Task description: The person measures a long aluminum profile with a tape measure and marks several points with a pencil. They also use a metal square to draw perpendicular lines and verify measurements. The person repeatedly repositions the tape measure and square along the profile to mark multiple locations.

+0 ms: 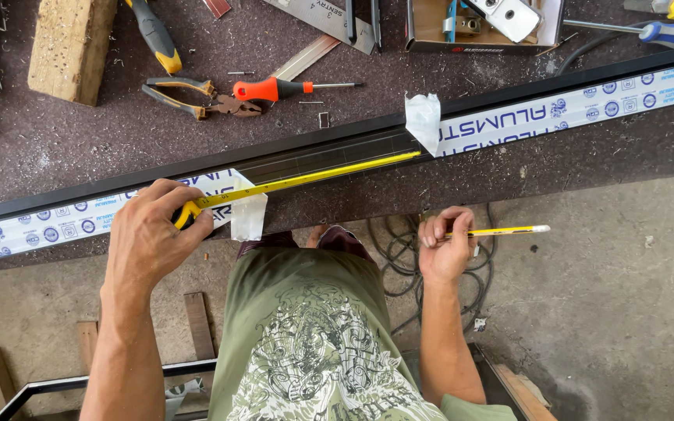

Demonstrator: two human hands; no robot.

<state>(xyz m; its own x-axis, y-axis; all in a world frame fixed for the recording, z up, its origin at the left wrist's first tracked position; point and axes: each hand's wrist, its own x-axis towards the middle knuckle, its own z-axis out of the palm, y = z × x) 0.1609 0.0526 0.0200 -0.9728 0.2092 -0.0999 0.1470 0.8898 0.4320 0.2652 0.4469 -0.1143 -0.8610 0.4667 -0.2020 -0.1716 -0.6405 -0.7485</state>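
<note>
Along the near edge of the workbench (79, 148), your left hand (150, 238) pins the tape measure (190, 214), its yellow blade (313, 177) running lengthwise up the black aluminium profile (329, 148) toward the right. Your right hand (446, 249), fingers closed round a pencil (501, 231), hangs off the bench, nearer the blade's tip.
</note>
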